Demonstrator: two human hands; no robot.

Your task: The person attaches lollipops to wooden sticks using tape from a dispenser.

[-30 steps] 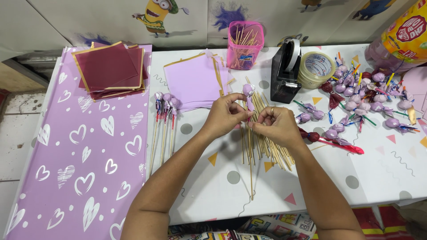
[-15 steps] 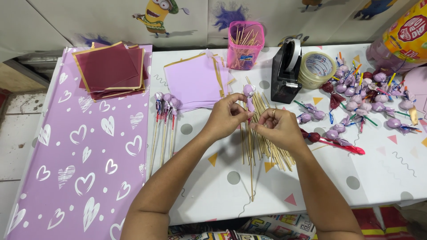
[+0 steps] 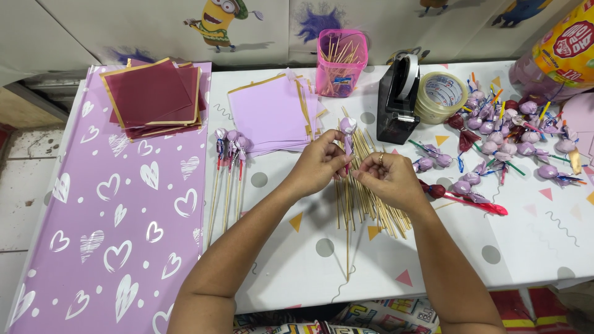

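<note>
Barely shifted, both hands pinch the purple-wrapped lollipop on a thin wooden skewer (image 3: 348,133). Left hand (image 3: 318,164) grips it; right hand (image 3: 390,179) closes alongside. Skewer runs toward the person, over the loose wooden skewer pile (image 3: 371,204).

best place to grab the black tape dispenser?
Grip the tape dispenser across its narrow sides at mid-body, coming from above. It stands upright with a tall slim body; the tape wheel fills the top rear, and the tape roll crowds its right side.

Bare table (image 3: 495,247) is lying open near the front edge on the right. The skewer pile (image 3: 371,198) is blocking the middle, the tape dispenser (image 3: 399,99) and pink cup (image 3: 341,62) are crowding the back, and wrapped lollipops (image 3: 501,133) are cluttering the right.
</note>
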